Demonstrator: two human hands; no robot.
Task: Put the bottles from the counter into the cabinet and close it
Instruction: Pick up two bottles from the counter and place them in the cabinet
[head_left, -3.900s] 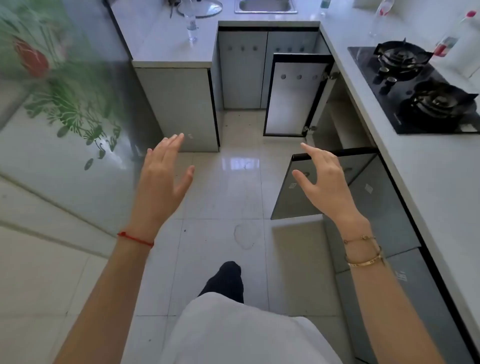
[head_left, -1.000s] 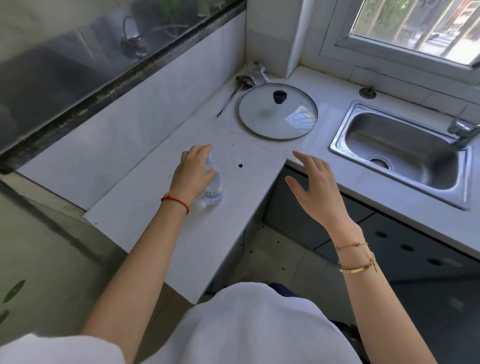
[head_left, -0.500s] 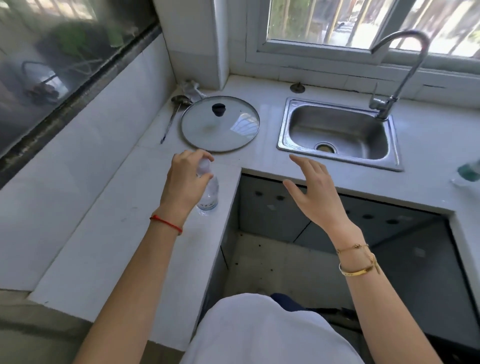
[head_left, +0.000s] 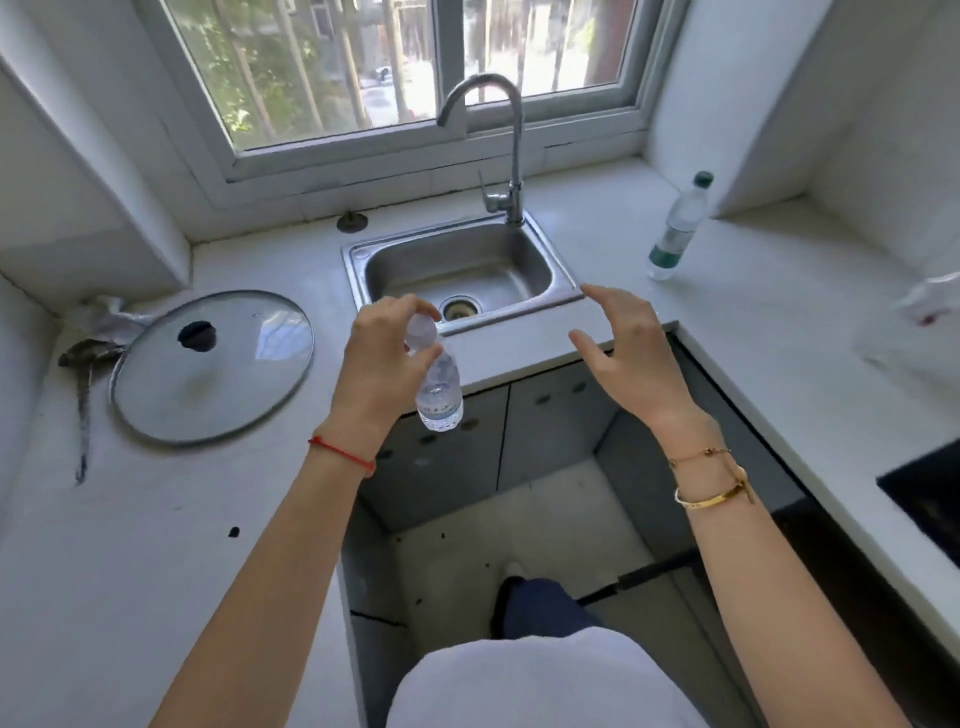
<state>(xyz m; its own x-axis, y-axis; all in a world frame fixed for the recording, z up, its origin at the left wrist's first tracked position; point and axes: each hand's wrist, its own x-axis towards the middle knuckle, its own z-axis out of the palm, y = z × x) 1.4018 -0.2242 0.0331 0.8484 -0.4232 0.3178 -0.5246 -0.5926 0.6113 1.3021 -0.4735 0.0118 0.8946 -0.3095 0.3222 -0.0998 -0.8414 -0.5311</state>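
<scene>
My left hand (head_left: 382, 358) grips a small clear water bottle (head_left: 439, 392) by its neck and white cap. The bottle hangs off the counter, in front of the sink's front edge. My right hand (head_left: 631, 353) hovers open and empty to the right of it, fingers spread. A taller bottle with a green cap and label (head_left: 678, 228) stands on the counter right of the sink. Another clear bottle with a red mark (head_left: 930, 306) shows blurred at the right edge. The grey cabinet doors (head_left: 498, 431) under the sink are shut.
A steel sink (head_left: 540, 249) with a curved tap (head_left: 511, 156) sits under the window. A glass pot lid (head_left: 213, 364) and a ladle (head_left: 83, 374) lie on the white counter (head_left: 130, 545) at the left. A black hob corner (head_left: 930, 499) shows at the right.
My left hand has lifted the small bottle off the left counter and carried it right, in front of the sink. My view has swung right towards the sink and window.
</scene>
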